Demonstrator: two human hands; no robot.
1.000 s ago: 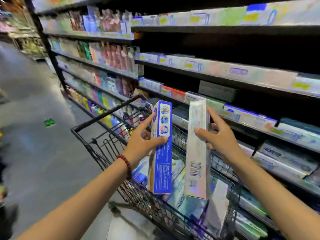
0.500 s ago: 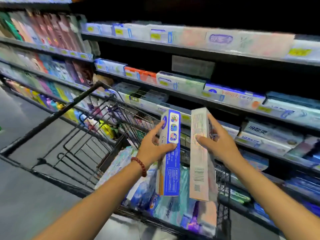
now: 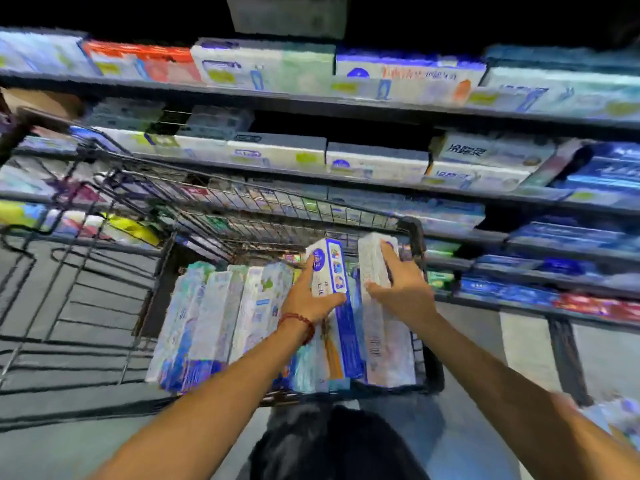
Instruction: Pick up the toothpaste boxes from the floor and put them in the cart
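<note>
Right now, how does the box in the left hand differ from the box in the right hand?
The blue-and-white box has a bold blue band and round pictures on its side; the pale box is whitish with faint print. The left hand grips the blue-and-white box from its left side; the right hand holds the pale box from its right side. Both are long cartons, held side by side over the cart.

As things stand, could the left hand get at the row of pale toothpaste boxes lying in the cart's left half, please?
Probably not yet: the left hand grips a blue-and-white toothpaste box. The pale boxes lie uncovered just beside it in the black wire cart, so once it lets go, the way looks free.
</note>
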